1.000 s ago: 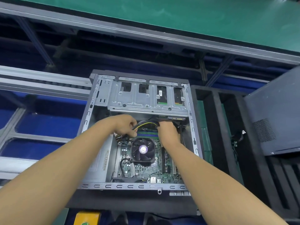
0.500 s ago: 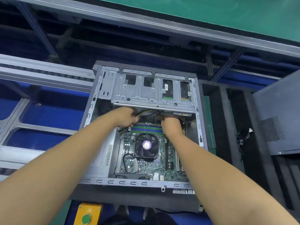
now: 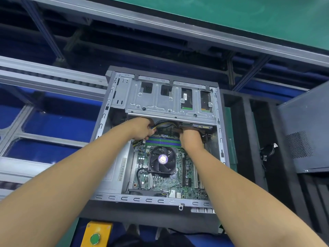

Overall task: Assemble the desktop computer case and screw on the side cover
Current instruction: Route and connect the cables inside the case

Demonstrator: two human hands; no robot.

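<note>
Head view, left to right: left hand reaches into the open computer case, which lies flat with its open face up. Its fingers are curled round a bundle of yellow and black wires just below the near edge of the drive cage, at the far end of the case. Wires arc rightward from that grip, long axis left-right under the cage lip. Fan sits nearer the person than both hands, untouched, between the two forearms. Right hand is just beside the left one, back of hand up, fingers pointing away from the person and tucked under the cage at a flat connector. Fingertips hidden, so cannot tell if they pinch it or only press. Key relation: connector lies straight ahead of the right fingers, touching or nearly so, long axis left-right along the cage edge, so right hand is nearer it. Left hand looks to be holding wires clear. Likely step: seating cabling before closing up. Side cover is well apart at far right, standing upright at the black foam tray, off the case, no hand near it; right hand is the closer one for it.
</note>
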